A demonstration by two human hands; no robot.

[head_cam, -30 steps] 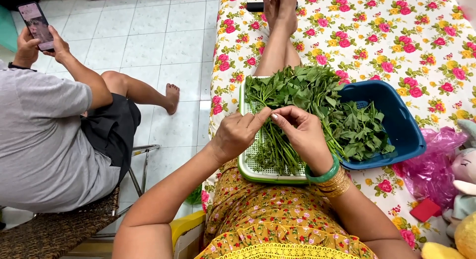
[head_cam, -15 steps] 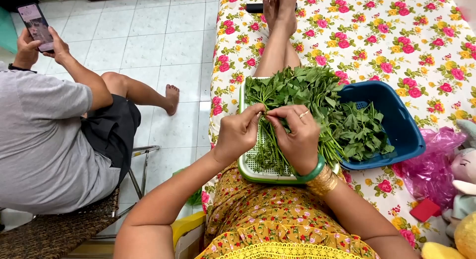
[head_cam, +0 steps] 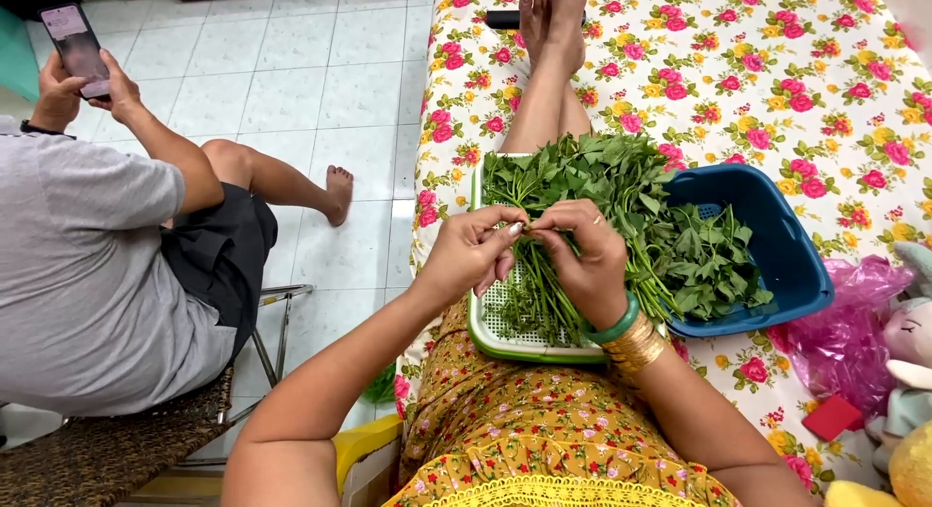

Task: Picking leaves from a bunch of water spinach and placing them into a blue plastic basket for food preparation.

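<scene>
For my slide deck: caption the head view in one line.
Left hand and right hand pinch a leafy green stem over a green-rimmed tray, beside a blue basket.

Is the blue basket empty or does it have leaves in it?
Not empty. The blue basket holds a pile of loose green leaves, though its far corner shows bare blue.

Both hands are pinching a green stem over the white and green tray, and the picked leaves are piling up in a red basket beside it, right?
Not quite. The basket is blue, not red, as the head view shows. The rest holds: left hand and right hand pinch a green stem over the white and green tray, with picked leaves in the basket beside it.
</scene>
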